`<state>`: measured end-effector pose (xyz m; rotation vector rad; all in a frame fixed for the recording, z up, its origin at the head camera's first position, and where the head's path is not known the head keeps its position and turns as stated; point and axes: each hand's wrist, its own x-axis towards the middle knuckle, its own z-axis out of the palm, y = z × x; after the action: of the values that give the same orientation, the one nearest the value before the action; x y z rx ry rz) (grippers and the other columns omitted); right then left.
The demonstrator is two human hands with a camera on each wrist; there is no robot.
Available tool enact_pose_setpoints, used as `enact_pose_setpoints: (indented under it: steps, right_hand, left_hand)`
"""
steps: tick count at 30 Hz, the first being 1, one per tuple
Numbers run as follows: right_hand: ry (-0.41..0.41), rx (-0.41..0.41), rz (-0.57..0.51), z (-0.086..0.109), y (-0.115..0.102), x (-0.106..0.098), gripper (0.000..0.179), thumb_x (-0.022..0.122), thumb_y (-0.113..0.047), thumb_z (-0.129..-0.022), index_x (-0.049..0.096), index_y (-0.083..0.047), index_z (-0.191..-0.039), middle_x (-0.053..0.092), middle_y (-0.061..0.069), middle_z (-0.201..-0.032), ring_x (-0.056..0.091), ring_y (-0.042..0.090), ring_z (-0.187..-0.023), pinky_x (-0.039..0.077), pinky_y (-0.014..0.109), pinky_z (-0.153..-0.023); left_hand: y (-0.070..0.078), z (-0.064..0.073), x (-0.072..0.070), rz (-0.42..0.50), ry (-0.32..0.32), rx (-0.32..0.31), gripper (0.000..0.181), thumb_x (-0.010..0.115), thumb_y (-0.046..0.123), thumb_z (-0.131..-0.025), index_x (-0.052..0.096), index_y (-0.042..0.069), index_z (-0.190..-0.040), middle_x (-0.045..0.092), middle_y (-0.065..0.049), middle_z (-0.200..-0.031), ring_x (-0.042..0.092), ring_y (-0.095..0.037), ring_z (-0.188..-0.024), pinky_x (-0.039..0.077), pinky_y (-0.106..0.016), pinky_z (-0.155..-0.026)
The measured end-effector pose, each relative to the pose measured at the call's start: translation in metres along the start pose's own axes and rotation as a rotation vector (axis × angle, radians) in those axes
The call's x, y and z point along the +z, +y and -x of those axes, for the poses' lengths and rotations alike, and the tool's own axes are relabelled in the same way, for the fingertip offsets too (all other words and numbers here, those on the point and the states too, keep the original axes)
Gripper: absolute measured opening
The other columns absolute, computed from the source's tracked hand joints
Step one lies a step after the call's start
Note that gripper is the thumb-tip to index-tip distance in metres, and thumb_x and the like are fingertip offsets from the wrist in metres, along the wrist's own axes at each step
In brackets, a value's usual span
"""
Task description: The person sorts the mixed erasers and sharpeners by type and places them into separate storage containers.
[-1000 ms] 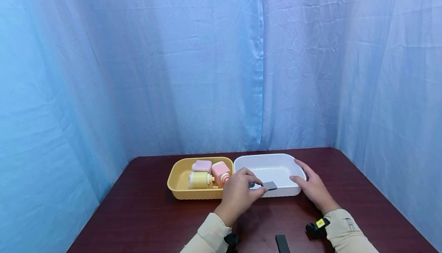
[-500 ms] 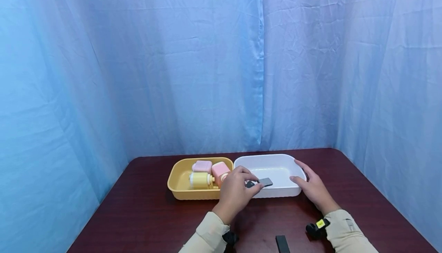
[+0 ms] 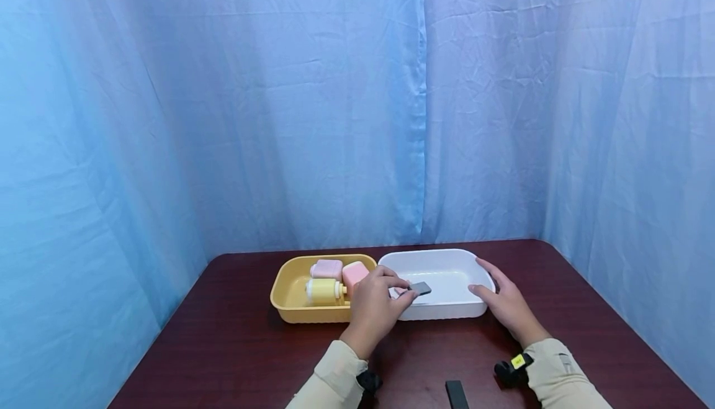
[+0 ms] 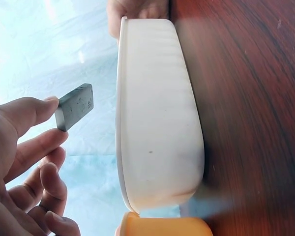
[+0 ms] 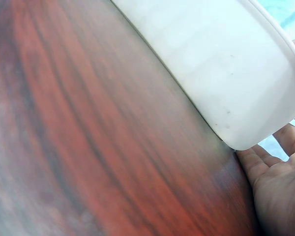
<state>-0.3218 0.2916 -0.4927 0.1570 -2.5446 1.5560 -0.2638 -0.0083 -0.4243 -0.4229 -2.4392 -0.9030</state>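
Observation:
Between thumb and fingertips my left hand (image 3: pixel 375 303) pinches a small flat grey block (image 3: pixel 420 288), rectangular, with faint marks on one face. In the head view the block overlaps the inside of the white plastic tray (image 3: pixel 447 311); in the left wrist view the block (image 4: pixel 76 107) is held apart from the tray's side, other fingers loosely curled below. At the tray's right end my right hand (image 3: pixel 508 303) grips the rim, thumb over the edge. Some of its fingers show at the tray's bottom corner in the right wrist view.
Left of the white tray, close beside it, stands a yellow tray (image 3: pixel 282 305) with a yellow bottle (image 3: pixel 323 291), a pink bottle (image 3: pixel 354 272) and a lilac one (image 3: pixel 327 269) lying in it. A black rectangular block (image 3: pixel 457 395) lies at the dark red table's front.
My left hand has drawn a little to the left with the grey block, which also sits slightly higher in the head view. The right hand and both trays have stayed put.

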Motion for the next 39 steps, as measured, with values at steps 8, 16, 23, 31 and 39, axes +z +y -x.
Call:
enact_pose_setpoints:
  steps: [8, 16, 23, 31, 39]
  right_hand:
    - [0.003, -0.005, 0.0, 0.0, 0.001, 0.001, 0.076, 0.066, -0.032, -0.101, 0.027, -0.019, -0.165, 0.025, 0.018, -0.17, 0.029, 0.04, -0.152, 0.032, 0.064, -0.118]
    - [0.002, 0.006, 0.003, 0.0, 0.002, 0.0, 0.076, 0.066, -0.034, -0.101, 0.027, -0.02, -0.165, 0.024, 0.019, -0.17, 0.028, 0.041, -0.152, 0.031, 0.065, -0.118]
    - [0.0, 0.001, 0.0, 0.0, 0.003, 0.001, 0.076, 0.066, -0.034, -0.101, 0.027, -0.02, -0.165, 0.024, 0.018, -0.17, 0.028, 0.04, -0.153, 0.031, 0.064, -0.118]
    - [0.003, 0.011, 0.008, 0.0, 0.002, 0.001, 0.076, 0.066, -0.032, -0.101, 0.027, -0.021, -0.165, 0.025, 0.018, -0.17, 0.029, 0.04, -0.152, 0.031, 0.064, -0.118]
    - [0.002, 0.006, -0.002, 0.001, 0.001, 0.001, 0.076, 0.066, -0.034, -0.101, 0.027, -0.021, -0.165, 0.025, 0.018, -0.17, 0.031, 0.04, -0.151, 0.033, 0.064, -0.117]
  left_hand:
    - [-0.006, -0.002, 0.001, -0.007, 0.002, -0.044, 0.023, 0.087, 0.042, -0.083, 0.086, 0.022, -0.094, 0.068, 0.007, -0.098, 0.063, -0.011, -0.089, 0.05, -0.024, -0.073]
    - [-0.011, -0.003, 0.0, -0.012, 0.019, -0.068, 0.023, 0.085, 0.042, -0.084, 0.086, 0.021, -0.094, 0.068, 0.007, -0.098, 0.062, -0.01, -0.089, 0.051, -0.025, -0.072]
    - [-0.015, -0.003, 0.001, -0.037, 0.026, -0.093, 0.026, 0.084, 0.045, -0.084, 0.086, 0.022, -0.097, 0.068, 0.007, -0.099, 0.062, -0.009, -0.09, 0.05, -0.024, -0.069]
    - [-0.016, -0.002, 0.001, -0.052, 0.035, -0.111, 0.026, 0.084, 0.044, -0.084, 0.086, 0.021, -0.096, 0.068, 0.007, -0.1, 0.063, -0.009, -0.091, 0.051, -0.026, -0.069]
    - [-0.016, -0.002, 0.002, -0.056, 0.047, -0.113, 0.026, 0.085, 0.043, -0.084, 0.086, 0.021, -0.096, 0.068, 0.006, -0.099, 0.063, -0.01, -0.09, 0.052, -0.027, -0.072]
